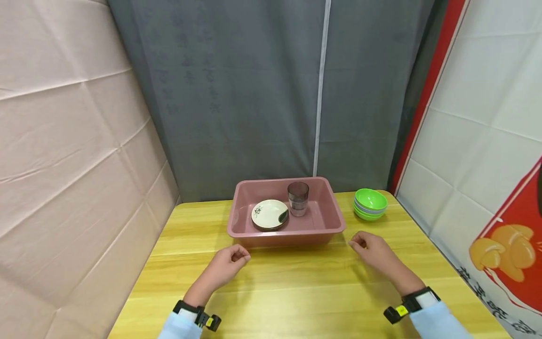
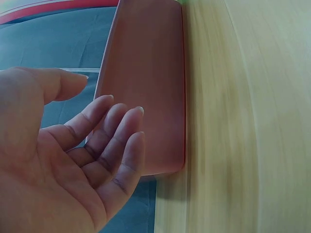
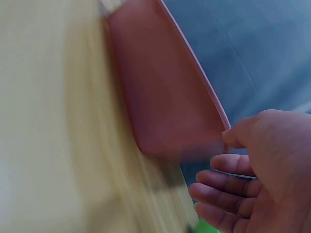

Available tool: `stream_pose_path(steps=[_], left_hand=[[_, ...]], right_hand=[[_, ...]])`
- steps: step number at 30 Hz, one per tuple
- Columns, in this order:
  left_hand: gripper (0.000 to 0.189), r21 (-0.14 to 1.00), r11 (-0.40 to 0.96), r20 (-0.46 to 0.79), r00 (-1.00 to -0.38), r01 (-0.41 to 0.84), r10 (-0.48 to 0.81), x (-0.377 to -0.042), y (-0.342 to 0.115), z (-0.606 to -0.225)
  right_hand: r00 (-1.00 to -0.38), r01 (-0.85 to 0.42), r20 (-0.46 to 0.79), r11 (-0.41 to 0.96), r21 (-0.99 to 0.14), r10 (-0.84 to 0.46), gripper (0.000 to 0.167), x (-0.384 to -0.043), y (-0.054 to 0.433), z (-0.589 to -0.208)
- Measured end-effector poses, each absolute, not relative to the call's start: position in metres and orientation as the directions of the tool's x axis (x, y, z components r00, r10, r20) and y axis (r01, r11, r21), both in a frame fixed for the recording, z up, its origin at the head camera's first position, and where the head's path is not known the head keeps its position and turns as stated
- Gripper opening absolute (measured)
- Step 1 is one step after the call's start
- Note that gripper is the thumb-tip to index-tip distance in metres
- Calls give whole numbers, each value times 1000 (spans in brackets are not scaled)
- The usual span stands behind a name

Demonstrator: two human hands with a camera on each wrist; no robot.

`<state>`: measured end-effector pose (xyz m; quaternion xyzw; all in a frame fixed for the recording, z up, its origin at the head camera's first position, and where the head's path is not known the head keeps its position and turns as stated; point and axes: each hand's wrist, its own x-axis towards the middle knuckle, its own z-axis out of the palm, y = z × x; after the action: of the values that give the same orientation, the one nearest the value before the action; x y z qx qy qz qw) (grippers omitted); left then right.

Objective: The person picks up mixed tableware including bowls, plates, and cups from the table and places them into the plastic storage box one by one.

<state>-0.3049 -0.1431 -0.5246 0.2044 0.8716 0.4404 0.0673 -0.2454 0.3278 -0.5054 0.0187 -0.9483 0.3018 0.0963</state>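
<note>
A pink plastic basin [image 1: 283,239] stands at the back of the table. Inside it lie a small stack of white plates [image 1: 269,214] with a leaf pattern and a nested pair of glasses [image 1: 298,197], dark on top and clear below. My left hand [image 1: 228,264] hovers in front of the basin's left corner, fingers loosely bent around nothing. Off the basin's front right corner, my right hand [image 1: 372,252] hangs with relaxed, bare fingers. A stack of bowls [image 1: 370,203], green and greyish, sits to the basin's right, beyond the right hand.
The yellow wood-grain table [image 1: 296,292] runs toward me from a grey curtain [image 1: 237,94] close behind the basin. A pale cloth wall [image 1: 76,165] rises on the left, and a white printed sheet with red [image 1: 474,117] borders the right side.
</note>
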Motion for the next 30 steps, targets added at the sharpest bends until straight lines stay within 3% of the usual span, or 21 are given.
stream_pose_path(steps=[9,15,30], left_hand=[[10,812,504,105,-924,293,369,-299,-145,-526],[13,820,487,99,-913,300,396,-295,-147,-533],[19,840,465,65,-902,280,427,-290,-147,-540]], right_hand=[[-953,17,236,814,-581,189,30,-305,426,-486],[-939,35,283,870,-491,197,34,-339,469,-476],[-978,149,72,903,-403,194,40,-362,495,-474]])
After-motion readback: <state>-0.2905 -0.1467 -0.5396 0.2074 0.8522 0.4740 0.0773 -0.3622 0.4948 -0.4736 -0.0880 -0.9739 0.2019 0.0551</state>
